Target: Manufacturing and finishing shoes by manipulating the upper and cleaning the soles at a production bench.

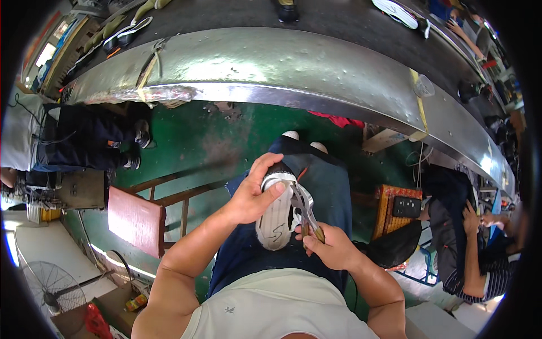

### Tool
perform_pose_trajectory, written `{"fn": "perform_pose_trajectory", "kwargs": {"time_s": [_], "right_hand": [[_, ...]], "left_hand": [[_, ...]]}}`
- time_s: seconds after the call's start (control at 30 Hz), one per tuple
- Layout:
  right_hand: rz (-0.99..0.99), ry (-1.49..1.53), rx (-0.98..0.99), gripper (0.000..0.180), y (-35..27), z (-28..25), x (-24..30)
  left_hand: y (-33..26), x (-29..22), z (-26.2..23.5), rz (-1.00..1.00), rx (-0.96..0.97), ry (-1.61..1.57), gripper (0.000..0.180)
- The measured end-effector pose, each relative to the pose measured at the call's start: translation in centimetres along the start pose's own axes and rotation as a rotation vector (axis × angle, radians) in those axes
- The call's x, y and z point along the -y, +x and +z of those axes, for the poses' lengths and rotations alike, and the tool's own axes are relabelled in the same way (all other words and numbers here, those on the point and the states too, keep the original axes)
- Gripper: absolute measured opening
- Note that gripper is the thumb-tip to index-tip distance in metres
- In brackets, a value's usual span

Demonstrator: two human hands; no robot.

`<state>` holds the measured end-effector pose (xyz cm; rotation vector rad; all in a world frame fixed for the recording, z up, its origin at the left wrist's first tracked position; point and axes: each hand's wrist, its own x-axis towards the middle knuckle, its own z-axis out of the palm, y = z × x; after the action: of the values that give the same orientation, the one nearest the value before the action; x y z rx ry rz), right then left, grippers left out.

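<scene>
A pale shoe [273, 224] is held over my lap with its whitish underside turned up, a dark scrawled mark on it and black material at its far end. My left hand [251, 196] wraps around its far left side, thumb pressed on the underside. In my right hand [332, 248] are metal pliers [306, 210] with brownish handles. Their jaws sit against the shoe's right edge near the far end; whether they pinch the material I cannot tell. Dark blue cloth [324, 186] covers my legs beneath the shoe.
A metal-edged conveyor bench [243, 62] curves across ahead, shoes on its dark belt. Left of me are a reddish wooden stool [135, 220] and a standing person [68, 135]. A seated person [480, 248] works at right, beside a woven-topped seat [387, 217]. A fan [53, 288] stands lower left.
</scene>
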<state>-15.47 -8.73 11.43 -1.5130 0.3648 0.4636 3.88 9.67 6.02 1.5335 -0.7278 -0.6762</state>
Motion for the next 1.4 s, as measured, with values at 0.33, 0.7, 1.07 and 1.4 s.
{"fn": "perform_pose_trajectory", "kwargs": {"time_s": [0.33, 0.7, 1.07, 1.4], "right_hand": [[-0.105, 0.311, -0.148, 0.030, 2.1, -1.7, 3.1], [0.080, 0.199, 0.200, 0.029, 3.5, -0.4, 3.0], [-0.322, -0.620, -0.264, 0.035, 8.3, 0.7, -3.1], [-0.095, -0.916, -0.135, 0.028, 5.4, -0.8, 2.9]], "left_hand": [[-1.9, -1.0, -2.1, 0.084, 0.020, 0.095, 0.051], [-1.7, -0.6, -2.3, 0.060, 0.029, 0.040, 0.054], [0.0, 3.2, -3.4, 0.129, -0.033, 0.071, 0.040], [0.2, 2.4, -3.1, -0.210, -0.062, -0.268, 0.042]]}}
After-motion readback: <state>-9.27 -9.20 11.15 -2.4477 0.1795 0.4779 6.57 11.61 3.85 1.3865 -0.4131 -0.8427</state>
